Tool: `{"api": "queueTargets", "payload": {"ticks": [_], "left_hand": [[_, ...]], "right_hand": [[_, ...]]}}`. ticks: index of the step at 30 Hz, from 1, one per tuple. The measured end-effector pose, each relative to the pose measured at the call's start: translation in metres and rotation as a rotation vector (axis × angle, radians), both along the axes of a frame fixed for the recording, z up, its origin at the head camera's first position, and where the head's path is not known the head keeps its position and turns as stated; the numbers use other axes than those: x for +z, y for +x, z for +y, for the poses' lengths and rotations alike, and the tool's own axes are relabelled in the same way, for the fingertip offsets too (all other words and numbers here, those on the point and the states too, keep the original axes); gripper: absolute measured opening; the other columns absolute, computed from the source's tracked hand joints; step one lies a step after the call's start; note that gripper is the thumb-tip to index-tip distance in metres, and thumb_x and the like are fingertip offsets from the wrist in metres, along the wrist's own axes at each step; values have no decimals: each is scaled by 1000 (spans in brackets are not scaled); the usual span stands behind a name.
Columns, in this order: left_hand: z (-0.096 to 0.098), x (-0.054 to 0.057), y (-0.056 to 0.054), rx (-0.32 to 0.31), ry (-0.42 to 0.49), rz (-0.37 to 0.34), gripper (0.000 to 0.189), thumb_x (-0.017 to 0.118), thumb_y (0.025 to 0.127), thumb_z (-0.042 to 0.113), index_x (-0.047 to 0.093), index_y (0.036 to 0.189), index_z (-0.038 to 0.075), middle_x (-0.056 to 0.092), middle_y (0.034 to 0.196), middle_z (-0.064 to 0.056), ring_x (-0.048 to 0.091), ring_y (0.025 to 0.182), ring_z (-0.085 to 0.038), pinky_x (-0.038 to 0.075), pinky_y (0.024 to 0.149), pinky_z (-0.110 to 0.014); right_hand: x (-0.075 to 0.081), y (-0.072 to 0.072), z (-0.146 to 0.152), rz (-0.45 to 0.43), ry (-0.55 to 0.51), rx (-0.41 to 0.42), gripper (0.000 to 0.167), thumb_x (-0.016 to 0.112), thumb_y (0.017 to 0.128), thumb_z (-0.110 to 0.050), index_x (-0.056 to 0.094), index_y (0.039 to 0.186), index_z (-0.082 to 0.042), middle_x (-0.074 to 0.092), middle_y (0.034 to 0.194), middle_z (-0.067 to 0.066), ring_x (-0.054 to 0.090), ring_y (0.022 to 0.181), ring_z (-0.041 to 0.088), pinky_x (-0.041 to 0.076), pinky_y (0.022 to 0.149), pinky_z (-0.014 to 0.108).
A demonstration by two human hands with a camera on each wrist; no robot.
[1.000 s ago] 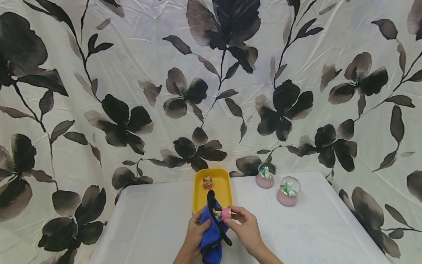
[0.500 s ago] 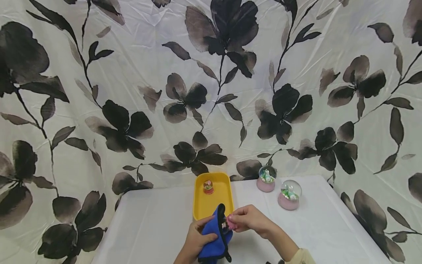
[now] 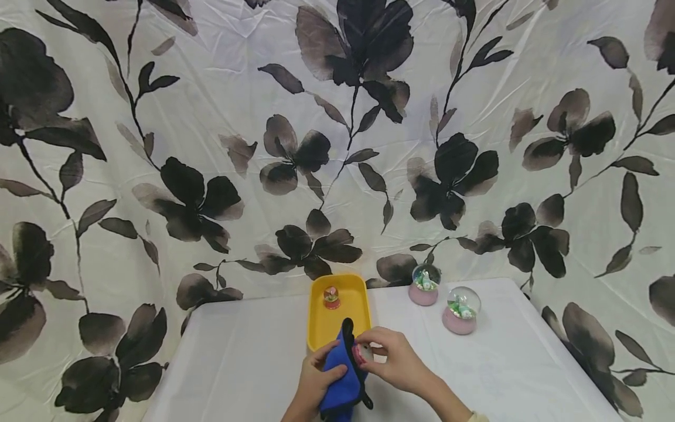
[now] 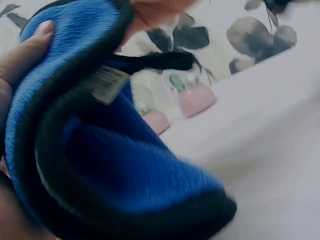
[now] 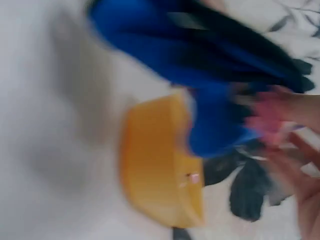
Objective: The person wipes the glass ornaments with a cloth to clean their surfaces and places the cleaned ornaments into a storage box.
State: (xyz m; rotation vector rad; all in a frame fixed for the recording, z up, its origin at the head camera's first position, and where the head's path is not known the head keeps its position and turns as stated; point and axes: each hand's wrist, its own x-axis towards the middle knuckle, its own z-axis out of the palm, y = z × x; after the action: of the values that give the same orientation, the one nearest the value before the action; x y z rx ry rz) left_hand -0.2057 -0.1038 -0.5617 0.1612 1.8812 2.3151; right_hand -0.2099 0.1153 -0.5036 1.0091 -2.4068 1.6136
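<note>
My left hand [image 3: 315, 375] grips a folded blue cloth [image 3: 340, 381] with black edging, thumb on its near face. In the left wrist view the cloth [image 4: 125, 165] gapes in folds, with a white label [image 4: 107, 84] by the edging. Between the fingers and thumb of my right hand [image 3: 392, 358] is a small snow globe with a pink base [image 3: 362, 353], its pale underside turned outward. The globe's other end faces the cloth and is hidden in its fold. The pink base [image 5: 270, 115] is blurred in the right wrist view.
A yellow tray [image 3: 314, 328] lies just beyond the hands, with a small red-based snow globe [image 3: 331, 298] inside. Two larger snow globes with pink bases [image 3: 423, 295] [image 3: 460, 321] stand at the back right of the white table [image 3: 232, 357]. Floral fabric [image 3: 390, 181] hangs behind.
My right hand has turned the small globe, so its base underside now shows. The cloth shifted around the globe's end in my left hand. The tray and other globes stay put.
</note>
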Motion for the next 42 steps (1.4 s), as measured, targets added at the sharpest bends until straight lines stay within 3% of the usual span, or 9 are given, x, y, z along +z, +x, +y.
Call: {"api": "queueTargets", "payload": {"ticks": [4,7,10,17,21,25,31,37,42], "left_hand": [[5,3,3,73,139,-33,48,72,86,7,58,132,1,65,115,-8,60,103,-20,50,86,-33],[9,7,4,91,205,-51,48,70,89,10,56,135,4,64,118,-7,60,106,-20,49,88,-34],[11,10,5,104,248,-63,45,69,90,10,58,134,7,64,119,-6,60,107,-20,50,88,-34],[3,13,4,102,151,32,41,74,86,8,65,125,8,67,111,-5,61,101,-19,50,86,-32],[-2,14,2,76,24,52,50,79,81,9,62,127,0,65,115,-11,60,102,-23,49,88,-34],[-7,13,3,17,-130,78,52,82,77,13,64,125,2,63,119,-15,60,104,-26,50,89,-39],[-6,15,4,-38,-260,193,50,85,75,20,69,121,9,63,122,-17,64,100,-27,52,84,-41],[-7,15,6,-67,-123,129,49,83,77,11,67,122,4,63,118,-17,63,100,-28,53,83,-38],[-12,8,6,-138,109,107,38,80,80,13,71,117,15,67,109,-7,61,99,-21,50,85,-33]], "right_hand": [[-19,9,-10,406,-47,-109,53,83,72,1,63,120,-10,62,116,2,62,104,17,50,86,24],[-29,12,-18,558,-111,-235,61,85,64,7,64,120,-7,63,115,6,62,104,20,48,90,25],[-32,15,-25,444,-220,-307,56,84,66,8,64,117,-3,66,111,13,65,100,23,51,84,27],[-14,15,-22,-390,-386,-324,38,75,85,-11,63,116,7,68,105,16,67,92,21,54,77,30],[-3,6,-8,-563,-329,-202,43,72,89,-18,61,119,10,69,102,15,68,90,22,55,77,31],[8,0,2,-555,-181,-126,44,76,86,-25,65,115,7,71,96,11,69,86,23,56,75,33],[26,-1,4,-306,119,-130,33,82,77,-27,73,103,-10,69,88,-4,66,80,13,54,69,26],[29,10,1,-142,117,-50,36,85,75,-14,72,108,-14,69,101,-7,65,93,9,55,74,27],[11,18,0,-141,-125,-33,41,85,73,-7,71,112,-10,69,109,2,65,102,18,54,78,32]]}}
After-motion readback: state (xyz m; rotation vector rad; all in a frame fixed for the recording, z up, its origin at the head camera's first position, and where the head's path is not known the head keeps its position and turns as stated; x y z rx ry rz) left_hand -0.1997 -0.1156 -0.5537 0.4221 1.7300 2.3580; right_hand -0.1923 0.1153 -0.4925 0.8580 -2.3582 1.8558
